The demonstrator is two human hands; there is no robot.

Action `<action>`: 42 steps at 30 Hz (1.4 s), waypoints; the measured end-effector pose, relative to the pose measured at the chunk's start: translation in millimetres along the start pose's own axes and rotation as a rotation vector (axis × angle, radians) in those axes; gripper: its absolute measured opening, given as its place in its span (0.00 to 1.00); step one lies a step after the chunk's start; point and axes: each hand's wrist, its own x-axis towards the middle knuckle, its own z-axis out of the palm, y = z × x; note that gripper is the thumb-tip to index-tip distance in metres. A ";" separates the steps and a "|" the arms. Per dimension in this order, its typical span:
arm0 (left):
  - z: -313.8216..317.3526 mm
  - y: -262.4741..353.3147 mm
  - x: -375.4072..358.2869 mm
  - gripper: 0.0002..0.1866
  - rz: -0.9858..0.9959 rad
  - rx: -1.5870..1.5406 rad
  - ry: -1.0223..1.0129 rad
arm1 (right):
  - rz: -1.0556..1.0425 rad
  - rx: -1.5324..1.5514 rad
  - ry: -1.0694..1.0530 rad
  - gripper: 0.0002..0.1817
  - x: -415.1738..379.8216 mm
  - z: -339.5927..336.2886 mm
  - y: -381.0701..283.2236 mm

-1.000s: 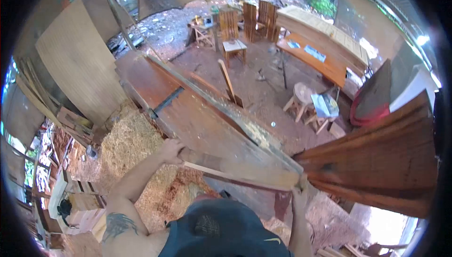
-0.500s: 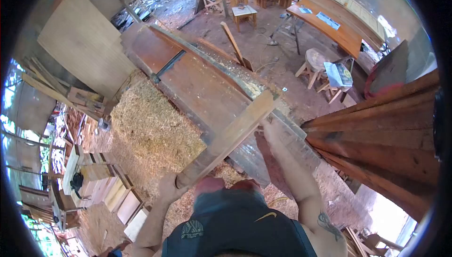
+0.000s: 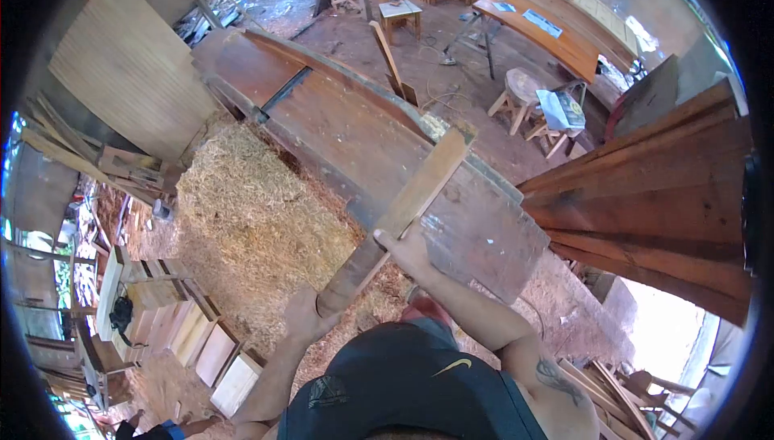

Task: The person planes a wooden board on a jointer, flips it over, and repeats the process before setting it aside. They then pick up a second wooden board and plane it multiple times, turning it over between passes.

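Observation:
A long wooden board (image 3: 423,186) lies slantwise across the near end of a jointer's long, brown metal bed (image 3: 347,133). Its near end sticks out past the bed toward my body. My left hand (image 3: 306,316) is wrapped round that near end. Around the board's middle, my right hand (image 3: 405,248) grips the edge, thumb on top and fingers partly hidden beneath. A dark slot (image 3: 286,93) crosses the bed farther off, and a raised fence (image 3: 347,77) runs along its far side.
A large heap of shavings (image 3: 250,206) lies left of the jointer. Tall planks (image 3: 645,206) lean at the right. Stacked boards (image 3: 185,327) are at lower left, near part of another person (image 3: 173,428). Stools (image 3: 516,93) and an orange-brown panel (image 3: 540,29) stand beyond.
My right hand has moved from near the board's far end to its middle. My left hand keeps its hold on the near end. The view has shifted slightly.

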 end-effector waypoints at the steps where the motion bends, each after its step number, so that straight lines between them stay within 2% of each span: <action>1: -4.0 4.2 -10.3 0.34 -0.040 -0.015 -0.042 | 0.011 -0.026 -0.005 0.71 -13.4 5.1 -11.8; 4: -12.0 12.4 -26.6 0.32 -0.139 -0.048 -0.126 | -0.064 -0.114 0.132 0.73 -24.4 36.3 4.4; 9: -9.8 38.0 -38.7 0.37 -0.209 -0.186 -0.230 | -0.023 -0.300 0.068 0.70 -21.0 22.6 -10.5; 12: 14.5 40.0 -47.3 0.38 -0.020 -0.220 -0.055 | -0.077 -0.276 0.091 0.66 -16.4 18.1 -0.5; 17: 29.2 45.1 -48.2 0.41 0.068 -0.278 -0.064 | -0.151 -0.040 0.093 0.61 -13.4 13.0 37.9; 19: 34.6 45.2 -50.3 0.41 0.111 -0.242 -0.048 | -0.087 -0.076 0.164 0.61 -48.8 12.4 8.2; 22: 37.7 47.8 -51.3 0.42 0.121 -0.212 -0.051 | -0.087 -0.233 0.259 0.64 -92.9 41.3 -1.2; 23: 39.3 47.9 -51.6 0.42 0.108 -0.209 -0.080 | -0.084 -0.259 0.253 0.68 -104.6 51.6 -1.3; 26: 44.5 40.2 -51.7 0.41 0.124 -0.206 -0.090 | 0.020 -0.415 0.286 0.70 -98.4 68.2 9.9; 29: 33.1 33.7 -53.8 0.38 0.135 -0.237 -0.126 | -0.103 -0.495 0.350 0.65 -93.0 60.2 13.1; 30: 29.9 32.5 -54.5 0.38 0.135 -0.257 -0.148 | -0.118 -0.498 0.314 0.64 -89.2 51.5 13.0; 32: 46.0 15.9 -53.9 0.35 0.075 -0.368 -0.165 | -0.142 -0.511 0.238 0.62 -82.0 26.4 14.6; 33: 55.7 4.5 -54.7 0.34 0.041 -0.424 -0.173 | -0.204 -0.540 0.281 0.59 -76.1 14.4 21.6; 36: 68.0 -35.2 -63.3 0.32 0.018 -0.419 -0.190 | -0.090 -0.629 0.100 0.56 -61.8 -33.2 9.3; 39: 80.2 -79.5 -75.0 0.27 -0.064 -0.445 -0.245 | -0.054 -0.678 0.084 0.56 -48.4 -72.1 -1.7; 42: 106.3 -125.9 -86.9 0.24 -0.130 -0.530 -0.235 | -0.359 -1.005 0.115 0.60 -65.4 -102.0 -60.8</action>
